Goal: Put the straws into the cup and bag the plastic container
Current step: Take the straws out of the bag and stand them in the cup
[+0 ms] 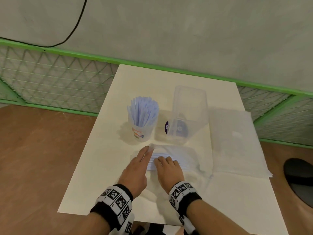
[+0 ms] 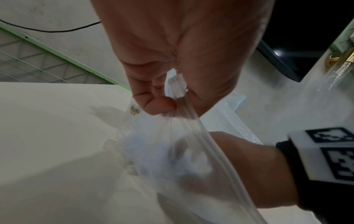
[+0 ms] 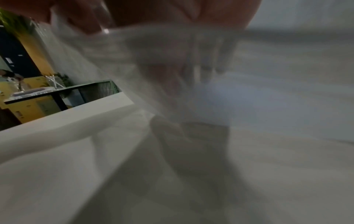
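— Judging by the cup (image 1: 143, 131), how far along are we?

— Partway, I would say. It stands upright just beyond the left hand (image 1: 135, 168) and already holds a thick bunch of pale blue straws (image 1: 143, 110). More straws (image 1: 179, 159) lie flat inside a clear zip bag (image 1: 183, 158) on the worktop (image 1: 88, 175), right under both hands, so that half of the job is not finished.

— What are the hands doing?

— The left hand pinches the bag's mouth: the left wrist view shows thumb and fingertip (image 2: 161, 106) closed on the zip strip, lifting it. The right hand (image 1: 166, 170) sits beside it with its fingers reaching in at the opening, over the straw ends. Whether they have closed on any straws I cannot tell; the right wrist view is blurred film and little else.

— And the container?

— The clear plastic container (image 1: 188, 114) stands just beyond the right hand, beside the cup, and it is not in any bag. A flat stack of clear plastic (image 1: 237, 141), which looks like more bags, lies further out past the right hand.

— So what is left?

— As I read it: the remaining straws go from the bag into the cup, then the container gets bagged.
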Tool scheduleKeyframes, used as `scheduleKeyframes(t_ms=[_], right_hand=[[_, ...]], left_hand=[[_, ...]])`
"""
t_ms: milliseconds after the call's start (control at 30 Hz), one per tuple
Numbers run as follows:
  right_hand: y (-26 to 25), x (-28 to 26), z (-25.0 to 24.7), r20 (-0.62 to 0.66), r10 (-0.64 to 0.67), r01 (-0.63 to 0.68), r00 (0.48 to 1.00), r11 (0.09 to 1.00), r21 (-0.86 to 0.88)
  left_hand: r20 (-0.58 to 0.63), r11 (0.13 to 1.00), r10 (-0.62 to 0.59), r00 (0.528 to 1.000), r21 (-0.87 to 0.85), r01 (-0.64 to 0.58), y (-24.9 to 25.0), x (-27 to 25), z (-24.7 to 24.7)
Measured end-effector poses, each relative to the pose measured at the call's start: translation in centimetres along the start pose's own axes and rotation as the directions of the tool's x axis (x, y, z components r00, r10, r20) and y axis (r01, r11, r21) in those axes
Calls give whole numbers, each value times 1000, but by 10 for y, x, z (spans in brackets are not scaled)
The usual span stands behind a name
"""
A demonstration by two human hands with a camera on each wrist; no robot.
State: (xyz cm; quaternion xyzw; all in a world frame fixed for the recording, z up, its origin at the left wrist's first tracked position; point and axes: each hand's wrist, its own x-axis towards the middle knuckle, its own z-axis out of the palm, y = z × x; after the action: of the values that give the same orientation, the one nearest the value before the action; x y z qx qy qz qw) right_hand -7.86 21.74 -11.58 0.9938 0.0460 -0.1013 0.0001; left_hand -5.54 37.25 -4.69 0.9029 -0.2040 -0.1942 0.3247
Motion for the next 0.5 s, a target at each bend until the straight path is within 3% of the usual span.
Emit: scheduleKeyframes(t_ms=[267,500], right_hand=[[-4,3,-8,159,-4,11,987,999,-46],[1,10,-3,158,-19,29,987,998,-62]], left_hand=[[0,1000,-2,1000,-2,2,-4,-2,-1],[-8,1000,-19,1000,-14,19,-5,-5,-2]])
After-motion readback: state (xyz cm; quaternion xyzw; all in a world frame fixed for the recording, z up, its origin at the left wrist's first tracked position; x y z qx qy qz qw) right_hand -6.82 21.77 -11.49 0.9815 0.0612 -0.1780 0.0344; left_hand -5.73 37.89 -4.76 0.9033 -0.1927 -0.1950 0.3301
